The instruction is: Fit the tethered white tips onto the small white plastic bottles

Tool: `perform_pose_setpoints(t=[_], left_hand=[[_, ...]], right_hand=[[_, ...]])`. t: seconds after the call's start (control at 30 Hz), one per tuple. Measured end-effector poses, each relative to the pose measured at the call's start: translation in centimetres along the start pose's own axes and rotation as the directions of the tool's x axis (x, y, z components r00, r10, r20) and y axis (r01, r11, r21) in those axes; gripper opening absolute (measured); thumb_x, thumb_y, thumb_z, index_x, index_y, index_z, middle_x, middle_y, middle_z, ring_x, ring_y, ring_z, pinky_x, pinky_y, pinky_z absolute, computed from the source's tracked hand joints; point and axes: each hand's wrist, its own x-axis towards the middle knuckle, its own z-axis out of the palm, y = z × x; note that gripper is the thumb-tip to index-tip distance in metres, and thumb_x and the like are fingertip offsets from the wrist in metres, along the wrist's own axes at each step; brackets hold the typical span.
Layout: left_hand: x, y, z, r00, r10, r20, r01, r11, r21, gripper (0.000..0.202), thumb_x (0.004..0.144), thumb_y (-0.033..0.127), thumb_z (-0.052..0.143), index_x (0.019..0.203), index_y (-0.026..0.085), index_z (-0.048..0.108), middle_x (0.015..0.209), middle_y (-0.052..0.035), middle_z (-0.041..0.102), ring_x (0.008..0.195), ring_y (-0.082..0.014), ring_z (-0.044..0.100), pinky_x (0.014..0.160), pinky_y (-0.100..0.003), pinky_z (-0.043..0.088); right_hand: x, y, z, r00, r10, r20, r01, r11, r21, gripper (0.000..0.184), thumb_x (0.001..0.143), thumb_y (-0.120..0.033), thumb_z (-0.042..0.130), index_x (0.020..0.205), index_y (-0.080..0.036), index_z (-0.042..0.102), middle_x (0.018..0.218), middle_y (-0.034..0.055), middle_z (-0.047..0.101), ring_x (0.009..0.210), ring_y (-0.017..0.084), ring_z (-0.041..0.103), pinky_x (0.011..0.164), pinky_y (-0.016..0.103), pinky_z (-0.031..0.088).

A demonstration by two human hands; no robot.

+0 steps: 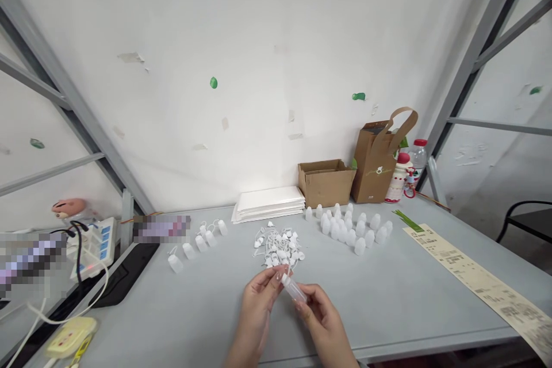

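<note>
A small translucent plastic bottle point(295, 290) is tilted between my two hands near the front of the desk. The fingers of my right hand point(321, 317) are closed around its lower end. My left hand point(261, 294) pinches the white cap point(285, 278) at the bottle's upper end, and a thin loop stands up from there. Just beyond my hands lies a pile of white caps with loops point(282, 244). Uncapped bottles point(342, 230) stand in a group to the right. Several bottles with caps and loops point(200, 242) are on the left.
White flat sheets point(269, 202), an open cardboard box point(326, 184) and a brown paper bag point(375, 164) stand along the wall. A long printed paper strip point(470, 276) hangs over the right front edge. At left are a black phone-like slab point(125, 276) and a power strip point(97, 247) with cables.
</note>
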Motion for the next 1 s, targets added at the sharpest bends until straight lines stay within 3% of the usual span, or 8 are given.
perform_pose_setpoints(t=[0.17, 0.3, 0.4, 0.47, 0.63, 0.8, 1.0], left_hand=[[0.1, 0.6, -0.4, 0.998, 0.022, 0.059, -0.031, 0.988, 0.152, 0.028, 0.062, 0.034, 0.070, 0.081, 0.013, 0.070, 0.088, -0.0114, 0.071, 0.092, -0.0246, 0.061, 0.091, -0.037, 0.042], [0.1, 1.0, -0.6, 0.994, 0.010, 0.108, -0.035, 0.971, 0.237, 0.028, 0.065, 0.033, 0.068, 0.086, 0.015, 0.069, 0.090, -0.0108, 0.071, 0.093, -0.0245, 0.061, 0.091, -0.037, 0.041], [0.1, 0.7, -0.5, 0.995, 0.026, 0.097, -0.046, 0.977, 0.209, 0.028, 0.063, 0.035, 0.069, 0.083, 0.016, 0.070, 0.092, -0.0108, 0.070, 0.091, -0.0248, 0.062, 0.088, -0.036, 0.043], [0.2, 0.2, -0.3, 0.997, 0.060, 0.040, -0.066, 0.982, 0.176, 0.029, 0.060, 0.036, 0.071, 0.081, 0.015, 0.070, 0.089, -0.0108, 0.071, 0.089, -0.0250, 0.063, 0.086, -0.036, 0.044], [0.4, -0.7, 0.0, 0.994, 0.097, -0.048, -0.090, 0.989, 0.121, 0.029, 0.058, 0.035, 0.072, 0.078, 0.014, 0.070, 0.083, -0.0100, 0.071, 0.088, -0.0245, 0.063, 0.086, -0.035, 0.045], [0.1, -0.5, 0.2, 0.998, 0.052, -0.036, -0.047, 0.993, 0.110, 0.028, 0.057, 0.034, 0.072, 0.077, 0.015, 0.070, 0.086, -0.0107, 0.071, 0.088, -0.0253, 0.064, 0.085, -0.036, 0.046], [0.0, -0.2, 0.0, 0.999, 0.021, 0.032, -0.024, 0.994, 0.108, 0.029, 0.058, 0.033, 0.072, 0.080, 0.014, 0.070, 0.089, -0.0127, 0.071, 0.091, -0.0266, 0.063, 0.089, -0.038, 0.044]], right_hand=[[-0.1, -0.1, -0.2, 1.000, 0.003, -0.018, -0.003, 1.000, -0.001, 0.028, 0.074, -0.043, 0.058, 0.090, -0.020, 0.061, 0.078, 0.0033, 0.059, 0.074, 0.017, 0.052, 0.070, 0.026, 0.042], [0.2, 0.0, -0.3, 0.998, 0.034, 0.046, -0.036, 0.998, 0.049, 0.031, 0.078, -0.048, 0.052, 0.081, -0.018, 0.059, 0.060, -0.0012, 0.052, 0.060, 0.013, 0.048, 0.059, 0.023, 0.039], [0.6, 0.2, -0.2, 0.995, 0.056, 0.077, -0.063, 0.993, 0.097, 0.039, 0.081, -0.053, 0.043, 0.067, -0.018, 0.053, 0.049, -0.0042, 0.045, 0.048, 0.011, 0.042, 0.052, 0.022, 0.036], [0.8, 0.3, -0.1, 0.995, 0.072, 0.067, -0.080, 0.990, 0.115, 0.041, 0.081, -0.055, 0.042, 0.067, -0.018, 0.054, 0.049, -0.0035, 0.047, 0.048, 0.011, 0.042, 0.052, 0.023, 0.036], [0.8, 0.1, 0.0, 0.994, 0.107, 0.024, -0.109, 0.978, 0.177, 0.043, 0.075, -0.052, 0.054, 0.102, -0.018, 0.054, 0.064, -0.0002, 0.060, 0.058, 0.013, 0.052, 0.061, 0.025, 0.042], [0.6, -0.3, 0.0, 0.992, 0.120, 0.026, -0.123, 0.973, 0.196, 0.034, 0.069, -0.046, 0.065, 0.085, -0.017, 0.057, 0.066, 0.0003, 0.060, 0.059, 0.012, 0.052, 0.058, 0.024, 0.042], [0.4, -0.3, 0.1, 0.987, 0.111, 0.119, -0.129, 0.980, 0.154, 0.039, 0.078, -0.055, 0.047, 0.075, -0.016, 0.052, 0.052, -0.0018, 0.056, 0.043, 0.009, 0.045, 0.047, 0.022, 0.036]])
